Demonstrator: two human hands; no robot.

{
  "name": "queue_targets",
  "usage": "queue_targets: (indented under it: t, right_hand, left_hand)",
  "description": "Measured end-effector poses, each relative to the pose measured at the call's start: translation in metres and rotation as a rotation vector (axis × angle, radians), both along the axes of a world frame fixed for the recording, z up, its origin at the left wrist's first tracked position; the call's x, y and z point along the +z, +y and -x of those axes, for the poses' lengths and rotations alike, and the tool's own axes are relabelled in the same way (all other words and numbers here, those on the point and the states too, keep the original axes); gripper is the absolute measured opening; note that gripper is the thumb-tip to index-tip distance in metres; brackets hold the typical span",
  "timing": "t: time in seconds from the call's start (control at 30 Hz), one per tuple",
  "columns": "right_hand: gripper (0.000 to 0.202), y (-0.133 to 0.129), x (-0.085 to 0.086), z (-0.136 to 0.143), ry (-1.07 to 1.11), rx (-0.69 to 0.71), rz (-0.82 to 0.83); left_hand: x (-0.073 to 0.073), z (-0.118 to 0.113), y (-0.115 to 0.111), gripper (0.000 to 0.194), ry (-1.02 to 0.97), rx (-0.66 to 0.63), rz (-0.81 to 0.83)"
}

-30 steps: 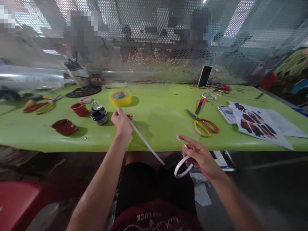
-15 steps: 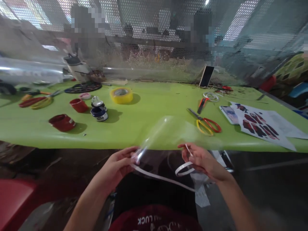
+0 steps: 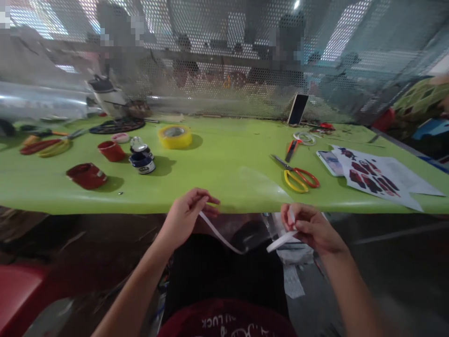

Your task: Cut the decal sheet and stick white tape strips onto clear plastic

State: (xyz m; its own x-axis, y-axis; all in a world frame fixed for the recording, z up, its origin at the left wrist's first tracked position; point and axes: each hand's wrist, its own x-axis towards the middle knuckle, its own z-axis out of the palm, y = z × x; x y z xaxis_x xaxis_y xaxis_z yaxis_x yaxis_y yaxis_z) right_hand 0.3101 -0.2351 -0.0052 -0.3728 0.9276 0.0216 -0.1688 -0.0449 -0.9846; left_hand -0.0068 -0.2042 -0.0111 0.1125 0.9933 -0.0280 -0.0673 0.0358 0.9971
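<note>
Over my lap, at the table's front edge, a clear plastic sheet (image 3: pixel 257 180) curves up onto the tabletop. A narrow white strip (image 3: pixel 219 234) runs down from my left hand (image 3: pixel 189 217), apparently along the sheet's edge. That hand is closed, its thumb and fingers pinching the sheet where the strip begins. On the other side my right hand (image 3: pixel 312 229) is closed on a thin roll of white tape (image 3: pixel 280 241), with a short white end standing up between its fingers. The sheet's transparency makes its outline hard to follow.
Scissors (image 3: pixel 296 178), a box cutter (image 3: pixel 291 150), a phone (image 3: pixel 329 161) and printed papers (image 3: pixel 375 178) lie to the right. Leftward are a yellow tape roll (image 3: pixel 175 136), red containers (image 3: pixel 87 176) and a dark blue jar (image 3: pixel 142 164). A mesh panel (image 3: pixel 217 70) stands behind.
My left hand has moved up and slightly right. My right hand has shifted right with the tape roll. The plastic sheet, which bulged upward before, now lies lower.
</note>
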Motion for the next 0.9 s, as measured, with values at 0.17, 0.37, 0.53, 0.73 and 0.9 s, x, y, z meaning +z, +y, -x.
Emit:
queue_targets:
  t: [0.17, 0.37, 0.53, 0.73, 0.9]
  right_hand:
    - [0.019, -0.004, 0.044, -0.024, -0.085, -0.034, -0.167]
    - [0.015, 0.004, 0.114, -0.05, -0.398, -0.131, -0.361]
    - [0.028, 0.009, 0.155, -0.055, -0.539, -0.207, -0.506]
    - [0.02, 0.02, 0.156, -0.044, -0.529, -0.162, -0.443]
    - [0.019, 0.055, 0.146, -0.012, -0.712, -0.005, -0.375]
  left_hand:
    - [-0.005, -0.004, 0.021, 0.008, -0.206, 0.209, -0.056]
    - [0.01, 0.022, 0.032, 0.001, -0.311, 0.206, -0.089]
    - [0.014, 0.036, 0.044, 0.012, -0.318, 0.528, -0.219]
    - [-0.006, 0.031, 0.049, 0.008, -0.054, 0.43, -0.03]
    - [-0.001, 0.037, 0.058, 0.018, 0.287, 0.442, -0.018]
